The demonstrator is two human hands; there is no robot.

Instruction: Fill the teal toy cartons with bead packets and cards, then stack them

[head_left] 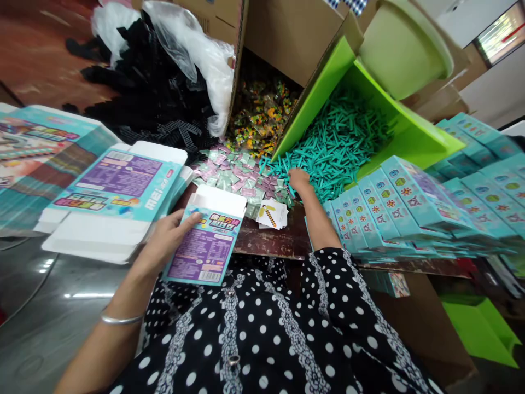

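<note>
My left hand point(170, 238) is closed on a small teal and purple printed carton point(203, 249), thumb on its front; its white top flap stands open. My right hand point(298, 179) reaches to the near edge of a heap of teal sticks point(340, 142). Its fingers are curled down and closed, with teal bits at the tips; what they hold is hidden. Left of this hand lie pink and green sachets point(238, 175). A small stack of white printed cards point(273, 214) sits at the table edge between my hands.
Flat cartons point(118, 180) are stacked at left, beside black plastic parts point(164, 98). An open cardboard box point(295, 41) holds orange and green packets point(262, 117). A lime-green bin point(414, 131) contains the sticks. Filled cartons point(414, 191) stand in rows at right.
</note>
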